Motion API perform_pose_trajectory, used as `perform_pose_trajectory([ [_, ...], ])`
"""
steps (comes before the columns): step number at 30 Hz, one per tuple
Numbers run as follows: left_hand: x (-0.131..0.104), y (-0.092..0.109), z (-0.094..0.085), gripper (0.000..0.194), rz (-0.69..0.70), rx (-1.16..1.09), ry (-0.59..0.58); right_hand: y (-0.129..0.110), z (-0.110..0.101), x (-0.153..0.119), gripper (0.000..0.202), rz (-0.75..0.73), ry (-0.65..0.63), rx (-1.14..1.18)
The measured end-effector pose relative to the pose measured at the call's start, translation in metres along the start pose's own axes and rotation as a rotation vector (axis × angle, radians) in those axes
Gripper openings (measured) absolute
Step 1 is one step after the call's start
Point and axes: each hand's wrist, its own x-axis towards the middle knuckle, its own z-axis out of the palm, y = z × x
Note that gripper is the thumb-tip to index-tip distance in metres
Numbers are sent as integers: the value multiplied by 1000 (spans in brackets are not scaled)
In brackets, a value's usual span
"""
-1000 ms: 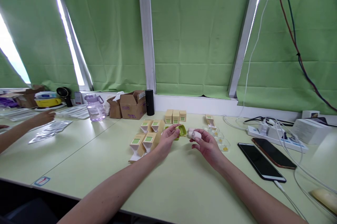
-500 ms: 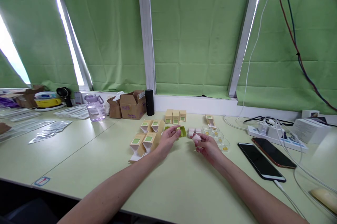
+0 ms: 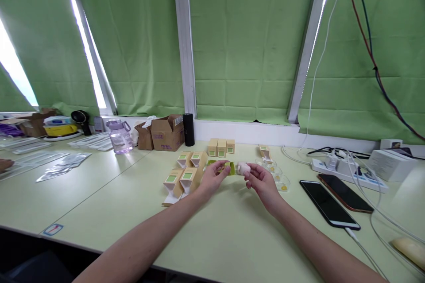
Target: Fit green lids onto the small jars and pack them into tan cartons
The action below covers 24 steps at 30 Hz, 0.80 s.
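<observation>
Between thumb and fingers, my left hand pinches a small green cup-like piece. My right hand grips a small pale pink-white rounded piece, whose kind I cannot make out. The two pieces are close together, with a narrow gap between them. Left of my left hand stand several small tan boxes with green labels, such as one tan box, with flaps open. Beyond my right hand lie clear plastic rounds with yellow bits inside, partly hidden by the fingers.
Closed tan boxes and one open box stand further back. Two phones and a power strip with cables lie on the right. A purple water bottle, a cardboard box and a black cylinder are at back left. Another person's hand shows at far left.
My right hand has brought the pale piece leftward, up to the green piece. My left hand stays nearly in place, the green piece turned slightly. The other person's hand has shifted at far left.
</observation>
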Motion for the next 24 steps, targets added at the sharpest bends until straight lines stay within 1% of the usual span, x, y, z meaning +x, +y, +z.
perform_pose_trajectory([
  [5,0,1,0,64,30,232,7,-1,4,-1,54,-50,13,-115],
  [9,-2,3,1,61,56,358,0,1,4,0,52,-83,-3,-185],
  [16,-4,4,5,58,42,393,16,8,0,2,50,-94,-44,-241],
  [24,-6,2,5,54,42,410,30,9,1,1,52,-88,-66,-265],
])
